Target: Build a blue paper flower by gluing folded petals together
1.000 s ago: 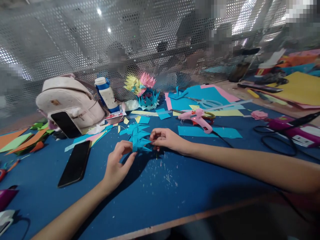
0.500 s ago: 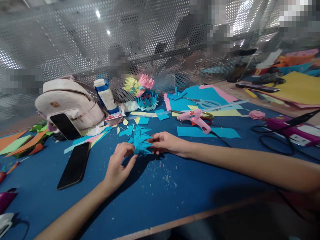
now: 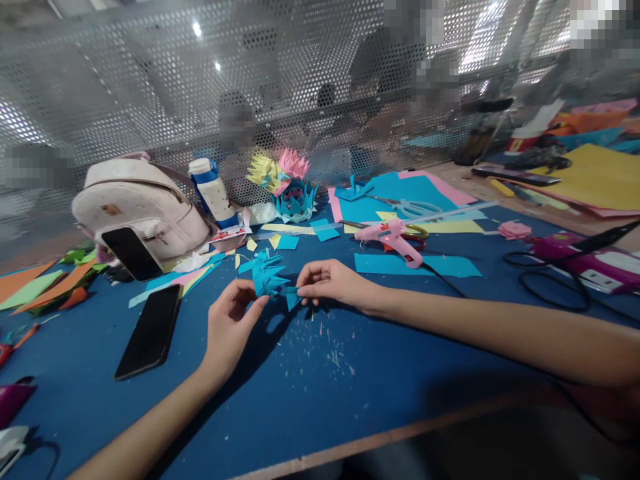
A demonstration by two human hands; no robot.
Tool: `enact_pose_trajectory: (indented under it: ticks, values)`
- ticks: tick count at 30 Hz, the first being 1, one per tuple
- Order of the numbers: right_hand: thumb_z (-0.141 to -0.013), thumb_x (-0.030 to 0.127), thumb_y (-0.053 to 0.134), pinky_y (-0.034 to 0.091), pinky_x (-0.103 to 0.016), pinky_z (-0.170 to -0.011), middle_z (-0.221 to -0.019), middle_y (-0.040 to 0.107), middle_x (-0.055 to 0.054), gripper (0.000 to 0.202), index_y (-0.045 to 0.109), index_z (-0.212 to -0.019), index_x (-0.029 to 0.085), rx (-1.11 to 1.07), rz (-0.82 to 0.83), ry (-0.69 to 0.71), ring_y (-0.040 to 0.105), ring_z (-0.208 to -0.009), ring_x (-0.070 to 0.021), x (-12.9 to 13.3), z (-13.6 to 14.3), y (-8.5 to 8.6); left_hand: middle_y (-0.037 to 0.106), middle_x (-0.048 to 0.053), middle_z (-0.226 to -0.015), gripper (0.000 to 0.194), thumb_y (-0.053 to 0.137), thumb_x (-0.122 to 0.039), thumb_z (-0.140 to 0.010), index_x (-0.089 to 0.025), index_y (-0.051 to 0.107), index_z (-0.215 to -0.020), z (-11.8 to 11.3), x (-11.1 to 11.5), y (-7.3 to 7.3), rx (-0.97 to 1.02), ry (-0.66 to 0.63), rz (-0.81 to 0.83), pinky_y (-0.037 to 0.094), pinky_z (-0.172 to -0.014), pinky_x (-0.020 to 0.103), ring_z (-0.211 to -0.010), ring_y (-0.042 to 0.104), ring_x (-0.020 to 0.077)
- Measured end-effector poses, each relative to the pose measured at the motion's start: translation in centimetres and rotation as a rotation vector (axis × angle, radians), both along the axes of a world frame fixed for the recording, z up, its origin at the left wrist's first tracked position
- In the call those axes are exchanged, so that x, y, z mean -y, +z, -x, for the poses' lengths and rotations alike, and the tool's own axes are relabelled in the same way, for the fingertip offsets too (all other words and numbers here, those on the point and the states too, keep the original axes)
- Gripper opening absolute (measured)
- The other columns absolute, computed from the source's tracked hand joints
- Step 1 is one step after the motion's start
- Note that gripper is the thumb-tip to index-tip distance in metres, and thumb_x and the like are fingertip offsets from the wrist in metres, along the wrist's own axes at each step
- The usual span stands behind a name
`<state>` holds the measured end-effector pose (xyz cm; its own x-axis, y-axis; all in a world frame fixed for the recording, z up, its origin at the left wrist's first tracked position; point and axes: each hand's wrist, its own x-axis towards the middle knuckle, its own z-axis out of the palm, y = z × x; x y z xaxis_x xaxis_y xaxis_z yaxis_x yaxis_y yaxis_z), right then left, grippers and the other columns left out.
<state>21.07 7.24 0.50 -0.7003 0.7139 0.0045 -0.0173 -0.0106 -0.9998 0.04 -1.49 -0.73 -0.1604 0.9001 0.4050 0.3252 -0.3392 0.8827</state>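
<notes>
As I observe remotely, the left hand (image 3: 231, 323) pinches one spiky blue paper form (image 3: 267, 272) over the surface (image 3: 400, 380); the right hand (image 3: 325, 281), its fingers likewise narrowed, grips one small blue paper piece (image 3: 292, 299) just beside it. I judge the step to be positioning piece against form; the next move calls for light, aligned pressure. Beyond: three paper flowers (image 3: 284, 184), one pink glue gun (image 3: 393, 238).

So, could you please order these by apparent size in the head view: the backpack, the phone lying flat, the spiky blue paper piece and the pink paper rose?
1. Backpack
2. Phone lying flat
3. Spiky blue paper piece
4. Pink paper rose
</notes>
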Motion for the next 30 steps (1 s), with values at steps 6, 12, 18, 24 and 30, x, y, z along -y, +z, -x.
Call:
enact_pose_trajectory:
  ticks: [6, 12, 18, 24, 30]
  values:
    - [-0.073, 0.031, 0.079, 0.052, -0.023, -0.06, -0.069, 0.068, -0.001, 0.023, 0.063, -0.079, 0.015, -0.073, -0.179, -0.136, 0.063, -0.064, -0.0108, 0.5, 0.3, 0.7, 0.06, -0.004, -0.069, 0.021, 0.076, -0.032, -0.077, -0.018, 0.06, -0.08, -0.8, -0.2, 0.0, 0.167, -0.003, 0.099, 0.049, -0.06, 0.018, -0.063, 0.058, 0.01]
    - [-0.073, 0.032, 0.077, 0.053, -0.026, -0.062, -0.071, 0.067, -0.001, 0.022, 0.062, -0.078, 0.016, -0.053, -0.252, -0.17, 0.063, -0.064, -0.0119, 1.0, 0.6, 0.2, 0.063, -0.003, -0.071, 0.021, 0.076, -0.031, -0.077, -0.018, 0.06, -0.079, -1.4, 0.0, -0.1, 0.204, -0.022, 0.111, 0.051, -0.06, 0.019, -0.062, 0.06, 0.01]
    - [-0.072, 0.029, 0.076, 0.051, -0.026, -0.062, -0.072, 0.066, -0.001, 0.02, 0.061, -0.077, 0.016, -0.059, -0.25, -0.155, 0.062, -0.063, -0.0111, 1.2, 1.1, 0.1, 0.061, -0.003, -0.07, 0.021, 0.078, -0.028, -0.073, -0.018, 0.06, -0.078, -1.4, 0.2, -0.2, 0.215, -0.02, 0.115, 0.048, -0.058, 0.019, -0.062, 0.057, 0.0097]
    - [-0.072, 0.027, 0.073, 0.049, -0.025, -0.062, -0.074, 0.066, -0.002, 0.016, 0.062, -0.074, 0.016, -0.048, -0.277, -0.189, 0.06, -0.067, -0.0115, 0.7, 1.2, 0.3, 0.06, -0.002, -0.07, 0.018, 0.077, -0.026, -0.072, -0.017, 0.061, -0.077, -1.7, 0.2, 0.0, 0.221, -0.029, 0.127, 0.045, -0.06, 0.021, -0.065, 0.055, 0.0109]
    - [-0.068, 0.032, 0.08, 0.048, -0.022, -0.055, -0.068, 0.065, 0.0, 0.027, 0.06, -0.077, 0.016, -0.071, -0.118, -0.115, 0.059, -0.061, -0.0105, 1.3, 1.4, 0.2, 0.059, -0.002, -0.071, 0.021, 0.079, -0.026, -0.071, -0.017, 0.061, -0.077, -1.8, 0.1, 0.0, 0.248, -0.038, 0.145, 0.043, -0.061, 0.02, -0.065, 0.054, 0.0108]
